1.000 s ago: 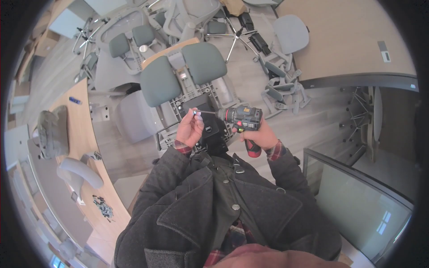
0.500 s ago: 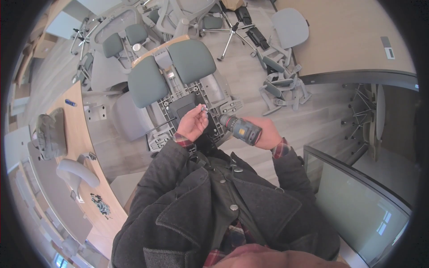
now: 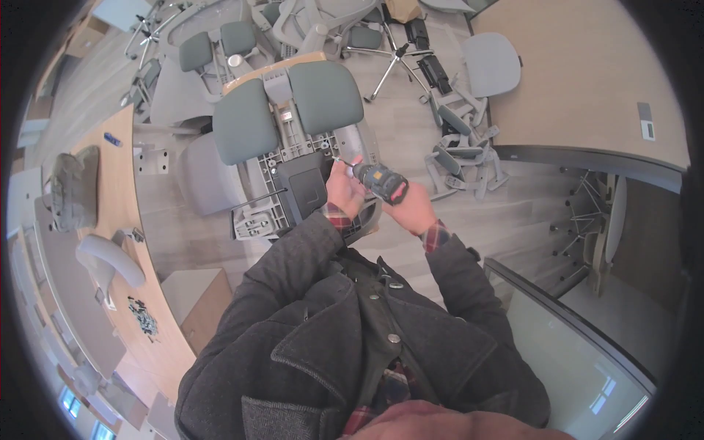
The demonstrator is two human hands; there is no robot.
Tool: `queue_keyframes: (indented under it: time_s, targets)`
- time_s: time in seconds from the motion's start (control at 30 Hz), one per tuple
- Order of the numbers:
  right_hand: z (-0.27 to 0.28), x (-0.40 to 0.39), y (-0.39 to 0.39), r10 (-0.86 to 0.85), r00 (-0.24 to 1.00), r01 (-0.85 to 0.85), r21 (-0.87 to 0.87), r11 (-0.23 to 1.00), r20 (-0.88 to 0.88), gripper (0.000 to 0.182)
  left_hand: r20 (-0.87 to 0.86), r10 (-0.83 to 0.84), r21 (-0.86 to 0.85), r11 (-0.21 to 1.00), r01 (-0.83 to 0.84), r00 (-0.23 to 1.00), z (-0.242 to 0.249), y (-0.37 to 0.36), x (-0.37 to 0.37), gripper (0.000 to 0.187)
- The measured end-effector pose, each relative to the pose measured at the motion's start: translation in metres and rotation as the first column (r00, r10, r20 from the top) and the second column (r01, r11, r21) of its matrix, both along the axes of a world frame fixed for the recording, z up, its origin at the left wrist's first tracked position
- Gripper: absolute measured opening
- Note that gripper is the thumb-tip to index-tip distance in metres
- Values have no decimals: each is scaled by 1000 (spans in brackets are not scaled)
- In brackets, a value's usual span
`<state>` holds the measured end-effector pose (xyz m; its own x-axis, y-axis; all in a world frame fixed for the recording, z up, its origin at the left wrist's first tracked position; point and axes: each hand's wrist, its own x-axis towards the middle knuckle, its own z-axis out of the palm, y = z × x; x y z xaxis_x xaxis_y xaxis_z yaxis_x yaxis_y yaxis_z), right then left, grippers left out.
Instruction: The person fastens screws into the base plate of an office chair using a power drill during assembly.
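My right hand (image 3: 413,210) is wrapped round a dark power drill (image 3: 382,183), whose nose points up and left. At that nose my left hand (image 3: 345,189) is closed, its fingers pinched round a small metal piece (image 3: 337,159), perhaps a screw or bit. Both hands are over the right side of a grey chair assembly. It has a black panel (image 3: 303,183), a light grey ribbed frame (image 3: 259,224) and two grey-green pads (image 3: 245,122) (image 3: 326,97) at its far end. The contact between drill and piece is too small to tell.
Left is a wooden table (image 3: 163,308) with a grey bag (image 3: 76,189) and a pile of small hardware (image 3: 142,317). Chair parts (image 3: 462,147) lie on the floor at the right. A glass-topped table (image 3: 572,352) stands at the near right, a large wooden one (image 3: 579,81) beyond.
The drill has moved left and up, its nose now at my left hand. My left hand has shifted right. The whole view has shifted slightly.
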<state>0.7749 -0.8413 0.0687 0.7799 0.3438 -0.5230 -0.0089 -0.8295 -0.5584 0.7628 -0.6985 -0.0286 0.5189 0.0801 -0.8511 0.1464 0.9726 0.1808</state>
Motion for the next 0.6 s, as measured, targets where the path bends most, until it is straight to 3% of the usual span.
queue_keyframes:
  time_s: [0.1, 0.17, 0.3, 0.37, 0.43, 0.5, 0.57, 0.6]
  targets:
    - [4, 15, 16, -47, 999, 47, 27, 999, -11, 11, 122, 32, -111, 994, -19, 992, -41, -4, 2, 11]
    - [-13, 26, 16, -21, 997, 23, 20, 1000, -79, 22, 176, 53, -106, 994, -35, 983, -53, -6, 4, 16]
    - [-23, 39, 20, 22, 994, -28, -60, 998, -106, 18, 229, 62, -85, 995, -44, 971, -59, -5, 4, 28]
    - [-12, 42, 29, 39, 996, -43, -58, 997, -74, 10, 189, 87, -90, 993, -71, 978, -51, -5, 6, 17]
    - [-15, 43, 33, 90, 995, -94, -77, 993, -51, 11, 215, 111, -138, 987, -82, 970, -64, -3, 2, 30]
    - [-14, 46, 39, 161, 987, -163, -111, 980, -24, 16, 272, 141, -211, 974, -84, 952, -74, -2, 1, 56]
    - [6, 49, 54, 210, 978, -208, -141, 968, -4, 20, 248, 128, -212, 974, -75, 960, -58, 1, -1, 38]
    - [12, 51, 62, 221, 975, -219, -147, 965, 1, 22, 242, 124, -212, 975, -72, 962, -48, 5, -4, 39]
